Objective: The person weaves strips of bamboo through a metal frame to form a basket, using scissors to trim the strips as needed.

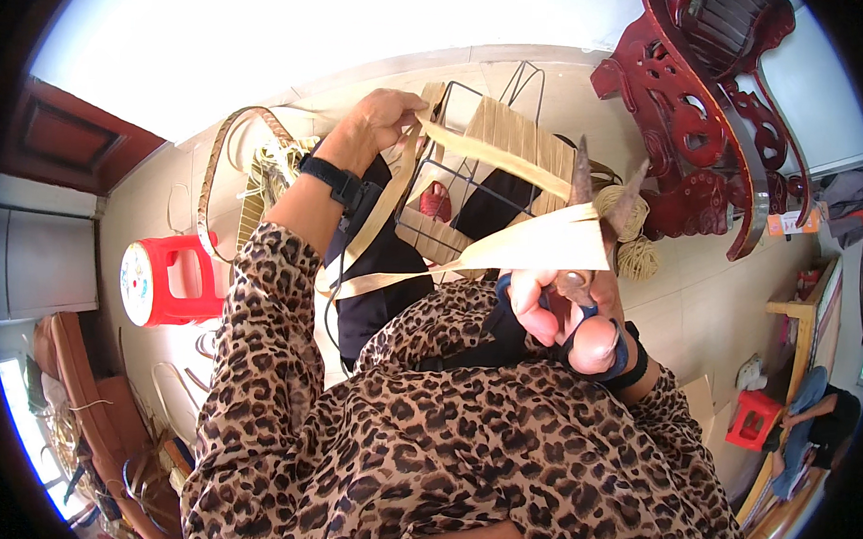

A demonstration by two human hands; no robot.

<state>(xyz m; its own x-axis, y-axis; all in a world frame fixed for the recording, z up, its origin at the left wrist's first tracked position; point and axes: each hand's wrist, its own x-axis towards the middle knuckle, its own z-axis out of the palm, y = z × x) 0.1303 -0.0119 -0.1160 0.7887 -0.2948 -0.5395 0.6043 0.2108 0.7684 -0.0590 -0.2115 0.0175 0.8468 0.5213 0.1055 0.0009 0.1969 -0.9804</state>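
Note:
My left hand point(387, 116) pinches a flat tan strip point(497, 156) at the far side of a black wire frame point(463, 180). The strip stretches right toward the scissors, and another length loops down over my lap. In my right hand point(553, 317) is a pair of scissors point(627, 202) with dark, worn blades spread apart and pointing away from me. Just above my right fingers lies a wide, pale strip end point(547, 237); whether they grip it too I cannot tell. Tan woven panels point(520, 130) cover parts of the frame, which stands between my legs.
Balls of tan cord point(637, 239) lie right of the frame. A red stool point(174, 280) and a basket with a hooped handle point(206, 181) stand to the left. A carved dark-red wooden chair point(683, 136) is at the far right; a seated person point(811, 425) is at the right edge.

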